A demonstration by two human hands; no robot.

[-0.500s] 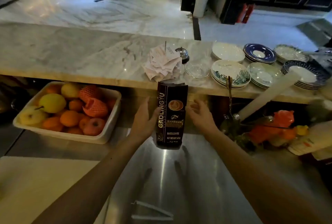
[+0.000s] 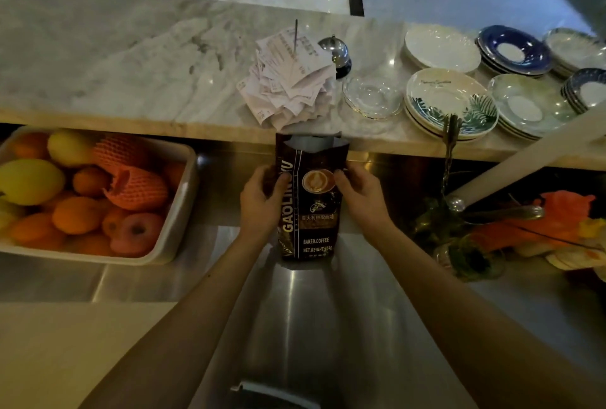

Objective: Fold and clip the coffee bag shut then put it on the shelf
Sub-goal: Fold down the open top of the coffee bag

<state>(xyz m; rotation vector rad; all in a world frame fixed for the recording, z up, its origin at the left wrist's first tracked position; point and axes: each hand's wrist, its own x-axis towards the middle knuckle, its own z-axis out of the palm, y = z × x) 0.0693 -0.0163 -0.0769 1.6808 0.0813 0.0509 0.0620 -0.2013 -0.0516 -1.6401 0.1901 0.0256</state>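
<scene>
Gripping upright coffee bag [image 2: 308,198]: left hand [image 2: 262,202], right hand [image 2: 362,194].

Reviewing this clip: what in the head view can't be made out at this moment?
- Bag contents: the top gapes, but only dim lining shows from this angle.
- Clip: a pale object cut off by the bottom edge; its type is unclear.
- Left hand and right hand fingers: hidden behind the bag.
- Receipts: print too small.
- Shelf: cannot be identified.
</scene>
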